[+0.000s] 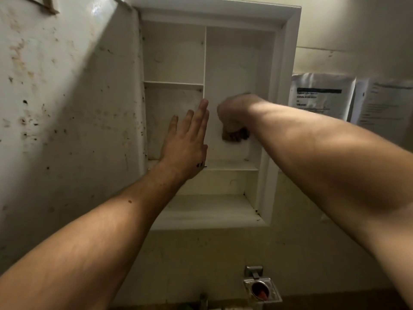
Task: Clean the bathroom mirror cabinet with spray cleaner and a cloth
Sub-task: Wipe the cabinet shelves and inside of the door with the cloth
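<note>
I am holding my left hand (187,135) flat, fingers straight and close together, in front of the lower left compartment of the open mirror cabinet (287,63). I am holding my right hand (234,118) curled inside the tall right compartment; it is blurred, so I cannot tell whether it is gripping a cloth. The stained door (67,108) is standing open at the left

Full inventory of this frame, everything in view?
cabinet: one, white, open, on the wall
door: one, white with brown spots, swung open at left
papers: two, white, printed, on the wall right of the cabinet
holder: one, metal, below the cabinet, something red inside
cloth: one, dark, in the right compartment
left hand: fingers straight, by the divider
right hand: grips the cloth
</note>
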